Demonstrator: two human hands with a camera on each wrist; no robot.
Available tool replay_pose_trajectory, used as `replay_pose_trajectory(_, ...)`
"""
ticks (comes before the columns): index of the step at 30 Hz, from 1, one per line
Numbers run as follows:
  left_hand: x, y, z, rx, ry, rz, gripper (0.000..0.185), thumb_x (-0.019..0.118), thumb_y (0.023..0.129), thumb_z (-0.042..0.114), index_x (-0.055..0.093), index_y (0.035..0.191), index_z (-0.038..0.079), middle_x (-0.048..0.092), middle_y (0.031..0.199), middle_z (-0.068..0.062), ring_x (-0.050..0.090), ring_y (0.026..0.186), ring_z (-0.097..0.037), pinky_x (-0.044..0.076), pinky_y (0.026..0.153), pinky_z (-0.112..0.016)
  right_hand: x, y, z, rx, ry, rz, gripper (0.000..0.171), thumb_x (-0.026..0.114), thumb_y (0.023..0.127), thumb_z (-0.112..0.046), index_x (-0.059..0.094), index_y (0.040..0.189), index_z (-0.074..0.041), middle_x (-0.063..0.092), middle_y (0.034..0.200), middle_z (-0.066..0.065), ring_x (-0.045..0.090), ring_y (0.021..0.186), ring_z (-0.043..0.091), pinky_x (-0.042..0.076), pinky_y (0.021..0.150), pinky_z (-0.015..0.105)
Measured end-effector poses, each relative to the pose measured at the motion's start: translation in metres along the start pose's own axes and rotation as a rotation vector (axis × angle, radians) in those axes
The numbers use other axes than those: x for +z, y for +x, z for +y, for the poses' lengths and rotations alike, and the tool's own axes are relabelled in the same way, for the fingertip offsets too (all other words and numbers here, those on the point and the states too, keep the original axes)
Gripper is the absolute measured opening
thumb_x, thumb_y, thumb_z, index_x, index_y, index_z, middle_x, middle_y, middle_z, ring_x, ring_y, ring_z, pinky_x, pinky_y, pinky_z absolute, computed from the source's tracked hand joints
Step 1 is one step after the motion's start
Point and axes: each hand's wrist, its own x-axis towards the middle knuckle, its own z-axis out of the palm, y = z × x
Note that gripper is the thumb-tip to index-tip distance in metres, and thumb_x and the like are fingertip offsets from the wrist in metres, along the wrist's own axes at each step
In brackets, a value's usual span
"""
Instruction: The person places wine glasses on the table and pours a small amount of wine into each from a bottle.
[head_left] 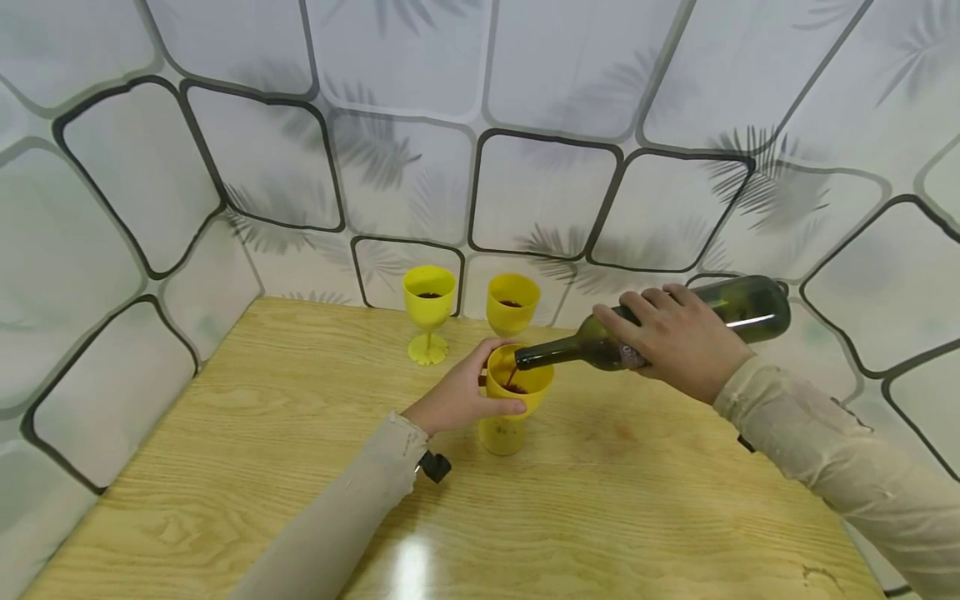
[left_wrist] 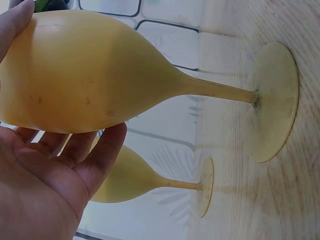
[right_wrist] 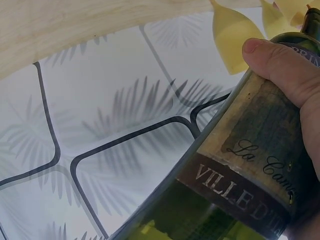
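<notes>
A green wine bottle (head_left: 750, 310) lies nearly level in my right hand (head_left: 678, 337), which grips it around the upper body. Its mouth is over the rim of the front yellow goblet (head_left: 542, 392), and a thin dark red stream runs from it into the cup. My left hand (head_left: 468, 392) holds that goblet's bowl, thumb on the near side and fingers round the far side. In the left wrist view the goblet's foot (left_wrist: 274, 102) stands on the table. The right wrist view shows the bottle's label (right_wrist: 250, 155) below my thumb.
Two more yellow goblets stand behind, the left one (head_left: 429, 302) and the right one (head_left: 513, 302), each with dark liquid inside. They are close to the patterned wall (head_left: 405, 200). The wooden table (head_left: 600, 517) runs beneath, its left edge meeting another wall.
</notes>
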Motion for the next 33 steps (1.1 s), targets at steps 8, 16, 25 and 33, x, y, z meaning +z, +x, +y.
replay_pose_trajectory(8, 0.0002, 0.0001, -0.0011, -0.003, -0.015, 0.002, 0.089, 0.086, 0.084, 0.044, 0.035, 0.156, 0.031, 0.052, 0.143, 0.006, 0.057, 0.121, -0.018, 0.05, 0.104, -0.043, -0.0005, -0.0009, 0.0044, 0.007, 0.005, -0.004, 0.085, 0.096, 0.069, -0.03, 0.051, 0.138, -0.01, 0.06, 0.113, 0.022, 0.066, 0.094, 0.042, 0.056, 0.085, 0.057)
replay_pose_trajectory(16, 0.0002, 0.0004, -0.0029, 0.009, -0.006, -0.001, 0.088, 0.086, 0.085, 0.044, 0.035, 0.155, 0.032, 0.053, 0.141, 0.006, 0.058, 0.119, -0.019, 0.051, 0.101, -0.043, -0.0003, -0.0005, 0.0039, 0.014, -0.001, -0.043, 0.086, 0.096, 0.072, -0.035, 0.05, 0.141, -0.011, 0.061, 0.115, 0.022, 0.065, 0.097, 0.041, 0.055, 0.088, 0.057)
replay_pose_trajectory(25, 0.001, 0.0004, -0.0019, 0.013, 0.001, 0.0, 0.088, 0.086, 0.085, 0.044, 0.036, 0.156, 0.029, 0.054, 0.14, 0.004, 0.058, 0.119, -0.02, 0.051, 0.102, -0.044, -0.0009, 0.0003, 0.0003, 0.004, -0.004, -0.024, 0.082, 0.093, 0.076, -0.032, 0.051, 0.142, -0.01, 0.061, 0.116, 0.022, 0.065, 0.098, 0.042, 0.054, 0.089, 0.058)
replay_pose_trajectory(33, 0.0009, 0.0004, -0.0022, 0.002, -0.005, 0.002, 0.089, 0.086, 0.084, 0.045, 0.035, 0.156, 0.033, 0.053, 0.142, 0.006, 0.058, 0.119, -0.019, 0.051, 0.102, -0.044, -0.0021, 0.0009, -0.0009, -0.001, -0.021, -0.015, 0.089, 0.097, 0.071, -0.032, 0.05, 0.143, -0.009, 0.06, 0.118, 0.021, 0.062, 0.101, 0.041, 0.052, 0.093, 0.057)
